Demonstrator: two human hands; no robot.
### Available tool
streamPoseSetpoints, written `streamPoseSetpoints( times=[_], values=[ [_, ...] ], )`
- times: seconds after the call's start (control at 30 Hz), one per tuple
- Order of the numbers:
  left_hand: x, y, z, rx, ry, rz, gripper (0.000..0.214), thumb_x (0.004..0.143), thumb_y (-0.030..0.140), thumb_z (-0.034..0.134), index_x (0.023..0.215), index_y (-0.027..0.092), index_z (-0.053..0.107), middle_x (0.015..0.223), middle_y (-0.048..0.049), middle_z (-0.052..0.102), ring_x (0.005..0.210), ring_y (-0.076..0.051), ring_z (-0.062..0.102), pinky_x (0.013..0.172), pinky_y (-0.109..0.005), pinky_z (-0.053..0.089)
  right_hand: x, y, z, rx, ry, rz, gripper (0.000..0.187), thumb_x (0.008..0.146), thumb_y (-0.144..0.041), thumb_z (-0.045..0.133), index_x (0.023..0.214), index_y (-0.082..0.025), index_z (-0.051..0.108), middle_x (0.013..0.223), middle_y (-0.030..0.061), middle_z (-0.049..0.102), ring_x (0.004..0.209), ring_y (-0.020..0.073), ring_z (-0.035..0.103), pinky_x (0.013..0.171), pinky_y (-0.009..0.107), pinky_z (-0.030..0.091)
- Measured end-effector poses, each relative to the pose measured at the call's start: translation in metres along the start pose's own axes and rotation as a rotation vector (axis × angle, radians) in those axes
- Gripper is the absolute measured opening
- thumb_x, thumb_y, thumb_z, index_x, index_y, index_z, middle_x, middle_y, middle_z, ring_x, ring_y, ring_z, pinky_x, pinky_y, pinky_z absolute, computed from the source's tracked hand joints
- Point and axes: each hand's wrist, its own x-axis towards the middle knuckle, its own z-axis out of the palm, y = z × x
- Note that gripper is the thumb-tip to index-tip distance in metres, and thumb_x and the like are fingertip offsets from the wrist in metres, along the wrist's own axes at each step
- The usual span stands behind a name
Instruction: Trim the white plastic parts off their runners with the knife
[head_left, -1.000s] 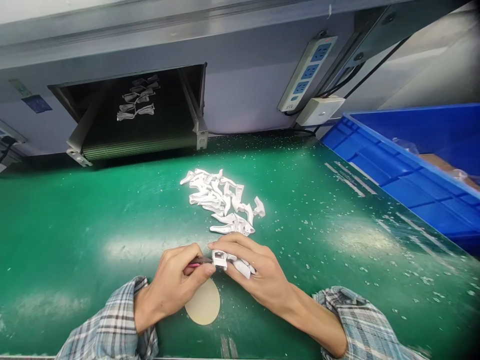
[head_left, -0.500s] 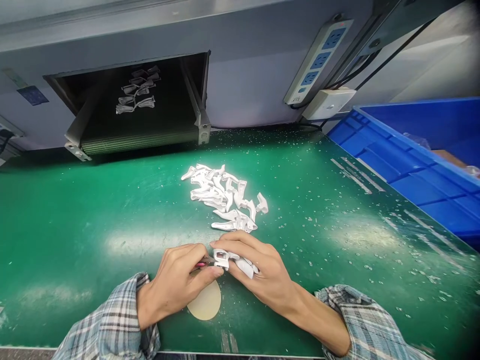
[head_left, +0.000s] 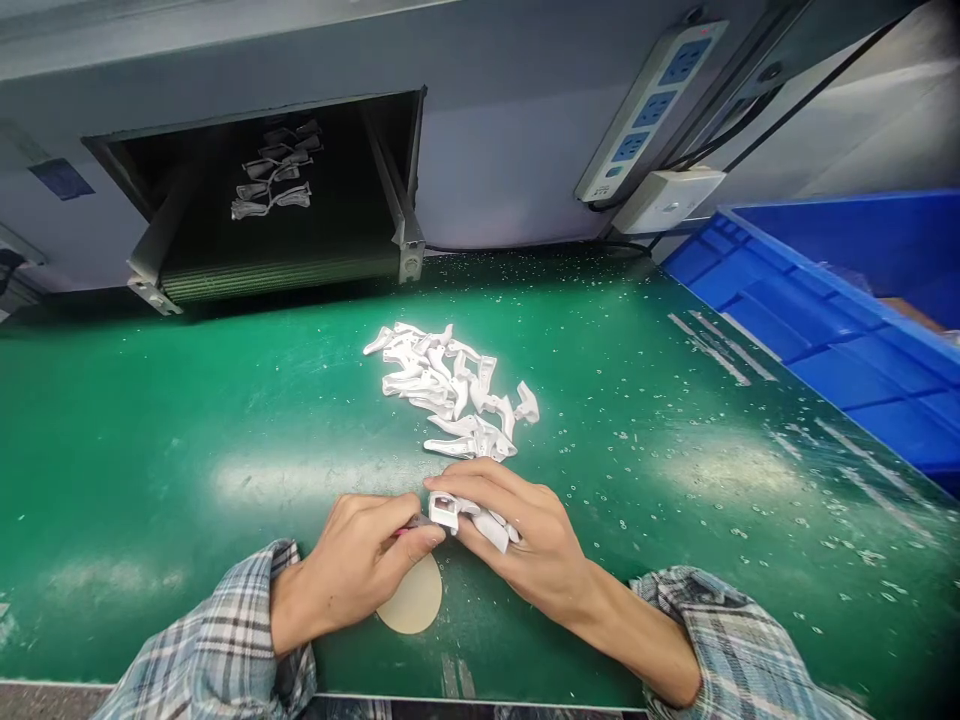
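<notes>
Your right hand point(head_left: 525, 540) curls around a white plastic part point(head_left: 444, 512), fingers wrapped over it, while your left hand point(head_left: 349, 560) pinches a pink-handled tool point(head_left: 402, 532) against it, the tool now almost hidden. A beige disc point(head_left: 411, 595) lies just below; more white parts point(head_left: 450, 390) lie heaped just beyond on the green bench point(head_left: 150, 500).
</notes>
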Motion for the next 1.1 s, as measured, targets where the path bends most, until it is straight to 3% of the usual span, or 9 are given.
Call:
streamPoseSetpoints(
  times=[0.13,0.23,0.33,0.43,0.57,0.67,0.8,1.1],
  values=[
    [-0.002,-0.004,0.002,0.023,0.077,0.052,0.039,0.104,0.038,0.049,0.071,0.02,0.036,0.06,0.006,0.038,0.055,-0.01,0.033,0.054,-0.026,0.024,-0.001,0.002,0.003,0.045,0.005,0.019,0.025,0.093,-0.011,0.061,0.113,-0.021,0.072,0.101,0.0072,0.075,0.09,0.0183,0.072,0.076,0.028,0.059],
    [-0.003,-0.006,0.002,-0.001,0.233,0.103,0.017,0.1,0.034,0.058,0.09,0.021,0.055,0.072,0.0039,0.055,0.061,-0.01,0.046,0.059,-0.023,0.034,-0.001,0.001,0.006,0.129,-0.022,0.087,0.023,0.092,-0.013,0.063,0.111,-0.021,0.072,0.107,0.0073,0.075,0.098,0.0202,0.071,0.084,0.031,0.058],
    [-0.003,-0.007,0.002,-0.099,0.31,0.081,0.013,0.1,0.027,0.058,0.112,0.023,0.058,0.073,0.0052,0.057,0.058,-0.009,0.047,0.056,-0.02,0.036,0.001,-0.004,0.008,0.319,-0.092,0.335,0.018,0.088,-0.024,0.072,0.106,-0.023,0.073,0.098,0.0042,0.076,0.087,0.0193,0.071,0.08,0.03,0.059],
    [-0.002,-0.006,0.0,-0.162,0.314,0.024,0.009,0.101,0.025,0.054,0.106,0.023,0.061,0.064,0.0073,0.05,0.053,-0.009,0.043,0.051,-0.019,0.034,0.004,-0.009,0.009,0.623,-0.183,0.639,0.027,0.083,-0.038,0.078,0.105,-0.023,0.073,0.082,0.0007,0.071,0.064,0.0144,0.064,0.059,0.025,0.058],
    [-0.001,-0.005,-0.008,-0.002,0.3,0.022,0.015,0.1,0.027,0.054,0.114,0.022,0.058,0.067,0.006,0.053,0.054,-0.01,0.046,0.053,-0.02,0.038,0.008,-0.008,0.006,0.871,-0.269,0.804,0.043,0.08,-0.05,0.078,0.109,-0.019,0.072,0.076,0.0022,0.07,0.06,0.0141,0.06,0.05,0.025,0.057],
    [-0.001,-0.006,-0.016,0.342,0.331,0.158,0.02,0.098,0.033,0.056,0.113,0.02,0.058,0.077,0.001,0.063,0.064,-0.014,0.056,0.059,-0.024,0.04,0.009,-0.005,0.002,0.814,-0.258,0.821,0.045,0.079,-0.052,0.078,0.108,-0.017,0.073,0.075,0.0031,0.071,0.055,0.0125,0.059,0.048,0.023,0.055],
    [0.0,-0.008,-0.022,0.69,0.346,0.236,0.033,0.104,0.046,0.047,0.086,0.02,0.056,0.07,0.0003,0.06,0.062,-0.016,0.056,0.054,-0.028,0.031,0.011,-0.005,-0.001,0.676,-0.224,0.854,0.046,0.076,-0.052,0.08,0.107,-0.018,0.073,0.076,0.0023,0.07,0.049,0.0103,0.056,0.045,0.022,0.052],
    [0.001,-0.006,-0.023,0.886,0.316,0.216,0.048,0.107,0.051,0.032,0.077,0.02,0.052,0.066,0.0007,0.056,0.058,-0.016,0.052,0.051,-0.03,0.025,0.012,-0.007,-0.004,0.491,-0.243,0.9,0.043,0.073,-0.05,0.08,0.103,-0.019,0.073,0.064,-0.0014,0.066,0.045,0.0101,0.054,0.044,0.021,0.045]
  ],
)
